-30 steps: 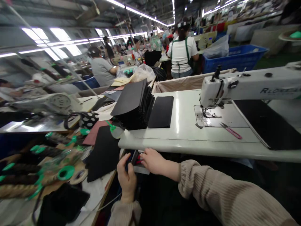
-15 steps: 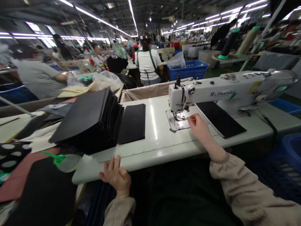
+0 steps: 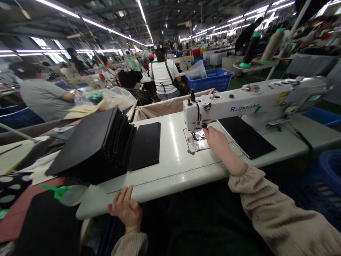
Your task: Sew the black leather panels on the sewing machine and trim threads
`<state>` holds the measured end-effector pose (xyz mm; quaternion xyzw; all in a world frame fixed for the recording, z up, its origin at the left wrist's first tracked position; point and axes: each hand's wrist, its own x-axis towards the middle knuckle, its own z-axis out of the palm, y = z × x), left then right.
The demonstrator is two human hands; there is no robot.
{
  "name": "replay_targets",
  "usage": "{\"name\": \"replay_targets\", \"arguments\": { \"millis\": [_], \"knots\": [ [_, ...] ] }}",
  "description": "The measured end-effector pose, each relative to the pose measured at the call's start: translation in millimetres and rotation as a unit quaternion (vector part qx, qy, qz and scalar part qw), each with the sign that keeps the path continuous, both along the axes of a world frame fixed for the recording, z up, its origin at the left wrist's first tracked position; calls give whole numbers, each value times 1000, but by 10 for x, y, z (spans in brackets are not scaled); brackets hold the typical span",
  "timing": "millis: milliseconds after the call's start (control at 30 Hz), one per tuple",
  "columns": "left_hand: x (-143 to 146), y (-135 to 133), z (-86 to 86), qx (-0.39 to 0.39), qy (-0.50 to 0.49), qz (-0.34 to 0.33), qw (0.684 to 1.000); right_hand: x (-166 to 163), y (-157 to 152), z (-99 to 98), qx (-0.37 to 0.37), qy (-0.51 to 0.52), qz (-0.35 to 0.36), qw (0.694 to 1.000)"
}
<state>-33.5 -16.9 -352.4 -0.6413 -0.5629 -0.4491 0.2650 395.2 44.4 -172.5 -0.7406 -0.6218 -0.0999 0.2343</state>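
My right hand (image 3: pixel 217 141) is at the white sewing machine (image 3: pixel 226 103), just right of its needle and presser foot (image 3: pixel 195 135). Its fingertips are pinched together; anything between them is too small to make out. Along the front edge of the pale sewing table (image 3: pixel 170 177), my left hand (image 3: pixel 125 208) rests with fingers stretched over the rim, holding nothing. A flat black panel (image 3: pixel 145 145) lies left of the needle plate. Beside it rises a thick stack of black panels (image 3: pixel 87 138). More black panels (image 3: pixel 247 137) lie under the machine arm.
A bottle with a green nozzle (image 3: pixel 70 195) lies at the table's left corner. Thread cones (image 3: pixel 271 44) stand at upper right. Blue baskets (image 3: pixel 210 80) are behind the table and at lower right. A co-worker in a white shirt (image 3: pixel 163 78) sits ahead, another person at left.
My right hand has moved slightly up and closer to the needle area, beneath the machine head. My left hand stays on the table edge. The whole view has shifted a little.
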Motion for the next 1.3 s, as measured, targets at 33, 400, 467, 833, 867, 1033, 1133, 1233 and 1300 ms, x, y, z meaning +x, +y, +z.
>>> {"name": "replay_targets", "arguments": {
  "millis": [33, 400, 467, 833, 867, 1033, 1133, 1233, 1300],
  "knots": [
    [6, -8, 22, -4, 4, 0, 1000, 86, -34, -8, -4, 2, 10, 1000],
    [96, -13, 124, -18, -5, 7, 1000, 715, -517, -610, -43, -77, 91, 992],
    [89, -23, 138, -34, -3, 5, 999, 671, -524, -675, -41, -78, 88, 992],
    [143, -44, 158, -80, -22, 39, 996, 1643, -1293, -612, 38, 54, 44, 997],
    [167, -50, 179, -79, -21, 39, 996, 1711, -1345, -627, 38, 46, 24, 998],
    [309, -85, 282, -76, -41, 42, 995, 1922, -1413, -693, 27, 15, 33, 999],
    [350, -74, 276, -64, -49, 49, 996, 1987, -1393, -746, -24, -18, 86, 996],
    [361, -65, 250, -63, -59, 53, 995, 2026, -1396, -838, -66, -41, 121, 990],
    [363, -70, 243, -65, -59, 53, 995, 2049, -1404, -901, -68, -47, 131, 988]
  ]
}}
